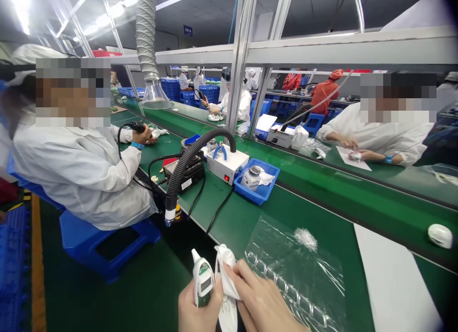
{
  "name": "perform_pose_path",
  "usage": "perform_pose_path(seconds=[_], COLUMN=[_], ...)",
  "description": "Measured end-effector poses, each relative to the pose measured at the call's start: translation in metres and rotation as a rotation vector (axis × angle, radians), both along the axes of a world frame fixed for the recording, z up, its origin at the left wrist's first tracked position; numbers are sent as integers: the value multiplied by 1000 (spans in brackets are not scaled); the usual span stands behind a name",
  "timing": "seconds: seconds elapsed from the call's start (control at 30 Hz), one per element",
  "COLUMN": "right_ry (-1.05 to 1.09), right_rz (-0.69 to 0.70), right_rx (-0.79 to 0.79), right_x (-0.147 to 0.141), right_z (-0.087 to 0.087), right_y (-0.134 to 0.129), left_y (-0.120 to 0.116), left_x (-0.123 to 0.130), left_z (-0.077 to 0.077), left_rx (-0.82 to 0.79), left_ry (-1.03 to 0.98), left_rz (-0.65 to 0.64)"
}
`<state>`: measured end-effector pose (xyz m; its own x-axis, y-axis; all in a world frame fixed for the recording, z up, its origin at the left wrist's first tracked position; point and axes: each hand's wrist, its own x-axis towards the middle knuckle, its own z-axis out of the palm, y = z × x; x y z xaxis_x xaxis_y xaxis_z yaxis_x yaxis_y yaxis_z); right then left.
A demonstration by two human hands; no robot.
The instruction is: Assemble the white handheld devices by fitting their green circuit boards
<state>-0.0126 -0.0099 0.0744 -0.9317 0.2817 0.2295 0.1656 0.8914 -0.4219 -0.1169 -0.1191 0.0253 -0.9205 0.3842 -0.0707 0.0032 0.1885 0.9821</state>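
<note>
At the lower middle my left hand [198, 306] is closed around a white ear thermometer [205, 282]. Its pointed probe tilts up, and a small grey display and green circuit board show in its front. Beside it my right hand [263, 298] pinches a crumpled white cloth [226, 270]. The cloth lies against a white plastic shell [228, 315] between my hands; which fingers support the shell is partly hidden. To the right of my hands lies a clear plastic sheet [261, 236] with a row of round-edged pockets.
A blue tray [260, 198] holds a metal-topped bottle and white cloth. A white box [223, 165] with a black hose [186, 155] stands left of it. White paper [390, 274] and a white rounded part [440, 235] lie right. Co-workers sit at left [75, 170] and across [404, 127].
</note>
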Motion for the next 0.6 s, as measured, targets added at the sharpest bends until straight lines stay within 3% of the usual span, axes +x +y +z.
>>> perform_pose_path(seconds=[0.5, 0.6], right_ry=[-45, -30], right_rz=[-16, 12], right_rx=[-57, -161], right_x=[-1, -4], right_z=[-6, -1], right_y=[-1, 3], left_y=[0, 1], left_x=[-3, -2], left_z=[-3, -3], left_rx=[-14, -19], left_ry=[56, -1], left_rz=[-33, -56])
